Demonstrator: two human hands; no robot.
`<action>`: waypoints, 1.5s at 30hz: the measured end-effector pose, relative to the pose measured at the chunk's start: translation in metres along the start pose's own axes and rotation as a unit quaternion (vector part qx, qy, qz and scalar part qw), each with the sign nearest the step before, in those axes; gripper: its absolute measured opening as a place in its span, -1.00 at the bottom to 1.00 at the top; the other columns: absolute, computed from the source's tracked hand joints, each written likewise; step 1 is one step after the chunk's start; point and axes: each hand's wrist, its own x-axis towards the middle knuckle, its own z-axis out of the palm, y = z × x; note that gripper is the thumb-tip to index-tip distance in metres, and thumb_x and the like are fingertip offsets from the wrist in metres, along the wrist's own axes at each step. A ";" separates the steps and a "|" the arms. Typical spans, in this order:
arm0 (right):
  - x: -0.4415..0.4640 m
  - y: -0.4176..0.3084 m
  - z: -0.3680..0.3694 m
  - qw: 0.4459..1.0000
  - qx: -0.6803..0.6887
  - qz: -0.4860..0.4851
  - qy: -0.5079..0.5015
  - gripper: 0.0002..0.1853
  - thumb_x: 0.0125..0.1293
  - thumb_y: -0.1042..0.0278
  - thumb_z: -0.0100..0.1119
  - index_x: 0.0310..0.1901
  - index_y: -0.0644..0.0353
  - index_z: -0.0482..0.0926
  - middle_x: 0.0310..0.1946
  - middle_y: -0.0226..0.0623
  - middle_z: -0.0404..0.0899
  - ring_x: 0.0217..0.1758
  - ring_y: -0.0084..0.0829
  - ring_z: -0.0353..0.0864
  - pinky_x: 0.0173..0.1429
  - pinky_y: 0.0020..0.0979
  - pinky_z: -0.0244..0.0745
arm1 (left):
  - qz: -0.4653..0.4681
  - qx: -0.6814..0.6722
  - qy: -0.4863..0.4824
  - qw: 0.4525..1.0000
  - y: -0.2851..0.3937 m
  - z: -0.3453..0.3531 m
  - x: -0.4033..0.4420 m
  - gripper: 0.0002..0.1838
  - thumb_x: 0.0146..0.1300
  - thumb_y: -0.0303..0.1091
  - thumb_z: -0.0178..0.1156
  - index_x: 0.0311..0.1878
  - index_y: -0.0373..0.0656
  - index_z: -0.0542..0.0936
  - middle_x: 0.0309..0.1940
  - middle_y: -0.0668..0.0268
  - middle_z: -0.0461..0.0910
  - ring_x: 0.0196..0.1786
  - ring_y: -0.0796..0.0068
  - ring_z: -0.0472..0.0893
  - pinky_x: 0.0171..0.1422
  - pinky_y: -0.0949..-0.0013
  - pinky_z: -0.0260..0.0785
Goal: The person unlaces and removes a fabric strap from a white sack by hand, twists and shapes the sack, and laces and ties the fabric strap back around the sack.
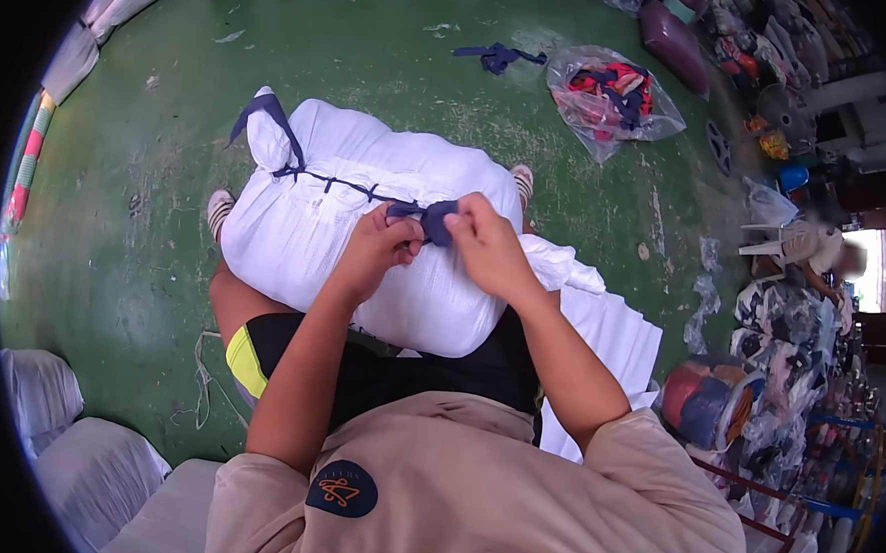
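Note:
A large stuffed white sack (369, 162) lies across my lap between my legs. A dark blue fabric strip (338, 183) runs in stitches along its upper seam, and one end is tied round the bunched corner (270, 137) at the left. Over the right part of the seam, my left hand (387, 242) pinches the strip. My right hand (485, 244) is closed on a wadded, folded part of the same blue strip (436, 223), close beside the left. Another bunched white corner (564, 265) sticks out at the sack's right end.
A clear plastic bag (613, 100) of red and blue fabric strips stands on the green floor, with a loose blue strip (497, 57) beside it. Flat white sacks (604, 355) lie at my right. Bundles (712, 401) and a person (815, 246) are farther right.

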 end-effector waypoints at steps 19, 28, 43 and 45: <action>-0.083 -0.054 -0.110 0.973 -0.006 -0.028 -0.231 -0.72 0.52 0.27 0.09 -0.26 0.29 0.65 -0.24 -0.41 0.62 -0.30 -0.53 0.54 -0.12 -0.58 0.42 | 0.069 0.150 0.059 0.985 0.005 0.019 0.003 -0.64 0.30 -0.61 0.18 0.17 -0.29 0.55 -0.21 0.27 0.65 -0.17 0.55 0.64 -0.08 0.57 0.48; -0.070 -0.087 -0.085 0.922 0.284 -0.261 -0.038 -0.67 0.52 0.26 0.02 -0.39 0.25 0.55 -0.45 -0.38 0.54 -0.38 -0.48 0.43 -0.17 -0.53 0.33 | 0.099 0.290 0.028 0.952 0.017 0.008 -0.020 -0.62 0.23 -0.64 0.18 0.14 -0.33 0.60 -0.21 0.25 0.67 -0.13 0.51 0.64 0.02 0.53 0.48; -0.150 -0.043 -0.123 0.970 0.131 -0.143 -0.150 -0.67 0.36 0.55 0.04 -0.60 0.23 0.31 -0.63 -0.31 0.35 -0.54 -0.33 0.17 -0.36 -0.38 0.18 | 0.370 0.599 0.070 0.706 -0.027 0.041 0.007 -0.77 0.12 -0.42 0.41 -0.11 -0.08 0.78 -0.35 0.35 0.54 -0.26 0.33 0.52 -0.03 0.32 0.41; -0.153 -0.050 -0.106 0.965 0.171 -0.152 -0.132 -0.67 0.34 0.59 0.03 -0.61 0.22 0.30 -0.64 -0.29 0.34 -0.53 -0.31 0.17 -0.33 -0.36 0.19 | 0.391 0.623 0.063 0.674 -0.028 0.042 0.015 -0.80 0.12 -0.40 0.42 -0.15 -0.06 0.79 -0.37 0.37 0.51 -0.28 0.34 0.51 -0.06 0.33 0.41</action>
